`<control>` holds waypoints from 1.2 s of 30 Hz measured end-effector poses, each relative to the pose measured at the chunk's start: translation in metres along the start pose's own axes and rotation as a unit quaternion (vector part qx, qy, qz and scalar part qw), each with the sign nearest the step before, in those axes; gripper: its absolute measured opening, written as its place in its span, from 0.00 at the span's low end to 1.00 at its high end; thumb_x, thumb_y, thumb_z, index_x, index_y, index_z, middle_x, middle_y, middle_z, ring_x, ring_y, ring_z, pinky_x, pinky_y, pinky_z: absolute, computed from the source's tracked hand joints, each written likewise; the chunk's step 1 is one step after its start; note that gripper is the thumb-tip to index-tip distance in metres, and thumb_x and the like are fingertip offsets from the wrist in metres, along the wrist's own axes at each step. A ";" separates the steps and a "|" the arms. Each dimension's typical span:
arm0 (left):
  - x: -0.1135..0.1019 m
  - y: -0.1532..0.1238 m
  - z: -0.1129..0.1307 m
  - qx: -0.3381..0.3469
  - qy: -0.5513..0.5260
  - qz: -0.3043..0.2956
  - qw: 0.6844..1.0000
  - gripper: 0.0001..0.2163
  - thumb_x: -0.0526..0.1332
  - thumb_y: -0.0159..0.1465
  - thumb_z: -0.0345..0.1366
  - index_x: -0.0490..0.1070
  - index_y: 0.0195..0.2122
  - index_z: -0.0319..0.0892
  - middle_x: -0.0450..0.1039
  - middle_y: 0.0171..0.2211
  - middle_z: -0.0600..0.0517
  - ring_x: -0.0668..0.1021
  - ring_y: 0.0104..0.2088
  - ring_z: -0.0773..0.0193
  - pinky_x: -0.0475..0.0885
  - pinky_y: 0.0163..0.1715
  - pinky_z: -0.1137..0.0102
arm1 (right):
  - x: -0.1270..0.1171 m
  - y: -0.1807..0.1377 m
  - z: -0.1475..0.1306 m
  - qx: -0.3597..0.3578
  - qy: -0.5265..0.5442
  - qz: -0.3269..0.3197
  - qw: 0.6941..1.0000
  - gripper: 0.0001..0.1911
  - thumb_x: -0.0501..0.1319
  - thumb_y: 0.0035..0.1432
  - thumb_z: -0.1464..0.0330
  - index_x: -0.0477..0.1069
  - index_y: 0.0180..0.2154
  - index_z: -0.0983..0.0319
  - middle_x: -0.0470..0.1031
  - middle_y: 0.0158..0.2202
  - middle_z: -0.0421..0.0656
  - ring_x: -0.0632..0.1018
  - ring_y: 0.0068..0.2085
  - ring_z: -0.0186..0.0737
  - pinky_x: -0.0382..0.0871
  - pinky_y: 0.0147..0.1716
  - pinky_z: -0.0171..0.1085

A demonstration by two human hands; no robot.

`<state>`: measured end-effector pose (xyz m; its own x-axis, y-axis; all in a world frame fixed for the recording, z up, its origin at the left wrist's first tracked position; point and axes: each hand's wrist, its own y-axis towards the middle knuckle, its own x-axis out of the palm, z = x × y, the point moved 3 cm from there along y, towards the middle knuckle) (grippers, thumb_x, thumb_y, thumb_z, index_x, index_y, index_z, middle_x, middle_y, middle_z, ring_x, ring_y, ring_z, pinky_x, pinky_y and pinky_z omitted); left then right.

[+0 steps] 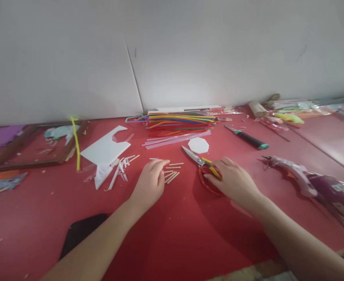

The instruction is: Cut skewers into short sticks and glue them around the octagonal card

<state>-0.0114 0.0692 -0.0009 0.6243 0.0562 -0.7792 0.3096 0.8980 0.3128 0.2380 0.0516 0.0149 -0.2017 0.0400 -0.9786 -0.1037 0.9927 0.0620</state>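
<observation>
My left hand (150, 180) rests low over the red table, palm down, its index finger stretched out and thumb apart. Beside its fingertips lie several short thin wooden sticks (172, 177), some partly hidden by the hand. My right hand (233, 177) is closed on the handle of a pair of scissors (193, 156) with red and yellow handles. Their blades lie slightly apart and point up and left. Just beyond the blades lies a white octagonal piece (198, 145). Left of my left hand are white scraps (121, 171) and a cut white sheet (104, 147).
A bundle of colourful pipe cleaners (180, 121) lies by the wall, with pinkish translucent sticks (178, 139) before it. On the right are a craft knife (249, 139) and a hot glue gun (295, 173). A wooden frame (28, 164) and a black flat object (82, 232) are left.
</observation>
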 end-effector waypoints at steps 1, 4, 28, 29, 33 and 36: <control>-0.002 -0.001 0.000 -0.004 0.009 0.001 1.000 0.18 0.49 0.63 0.24 0.68 0.51 0.40 0.73 0.49 0.45 0.74 0.51 0.56 0.70 0.52 0.59 | -0.001 0.000 0.000 -0.013 0.017 0.027 0.999 0.09 0.59 0.62 0.61 0.73 0.38 0.60 0.73 0.37 0.45 0.76 0.40 0.48 0.68 0.37 0.41; -0.006 -0.007 0.000 -0.024 0.045 0.009 0.999 0.17 0.50 0.63 0.25 0.67 0.52 0.37 0.71 0.51 0.41 0.72 0.52 0.51 0.69 0.52 0.53 | -0.001 -0.002 -0.006 -0.093 0.080 0.104 0.987 0.08 0.57 0.63 0.65 0.73 0.38 0.60 0.74 0.36 0.45 0.76 0.40 0.45 0.70 0.41 0.42; 0.003 -0.011 0.020 0.042 -0.002 -0.076 0.996 0.09 0.60 0.65 0.27 0.68 0.45 0.43 0.72 0.43 0.50 0.75 0.43 0.58 0.73 0.43 0.64 | 0.029 -0.003 -0.054 -0.310 0.032 0.101 0.945 0.12 0.53 0.67 0.72 0.76 0.41 0.64 0.72 0.32 0.45 0.68 0.32 0.40 0.67 0.32 0.39; 0.002 -0.012 0.020 0.045 0.003 -0.067 0.997 0.11 0.60 0.65 0.27 0.68 0.47 0.43 0.72 0.45 0.48 0.74 0.45 0.57 0.72 0.45 0.61 | 0.031 -0.004 -0.055 -0.311 0.020 0.107 0.944 0.13 0.52 0.68 0.72 0.76 0.40 0.64 0.72 0.31 0.45 0.67 0.31 0.39 0.65 0.31 0.39; 0.001 -0.014 0.024 0.092 0.022 -0.061 0.994 0.09 0.58 0.67 0.29 0.72 0.47 0.44 0.75 0.44 0.50 0.74 0.43 0.56 0.72 0.44 0.60 | 0.033 -0.007 -0.060 -0.315 -0.016 0.105 0.943 0.17 0.48 0.69 0.72 0.75 0.36 0.65 0.71 0.30 0.45 0.67 0.31 0.39 0.63 0.31 0.39; 0.002 -0.016 0.027 0.128 0.027 -0.064 0.989 0.08 0.56 0.68 0.30 0.75 0.43 0.44 0.78 0.41 0.51 0.75 0.40 0.58 0.73 0.41 0.63 | 0.027 -0.008 -0.059 -0.335 0.030 0.087 0.938 0.16 0.48 0.68 0.74 0.75 0.42 0.64 0.73 0.33 0.46 0.70 0.33 0.40 0.66 0.34 0.39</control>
<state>0.0044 0.0436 0.0072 0.5311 -0.0223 -0.8470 0.5604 0.7590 0.3314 0.1756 0.0377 -0.0003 -0.3248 0.1685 -0.9306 -0.6484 0.6766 0.3489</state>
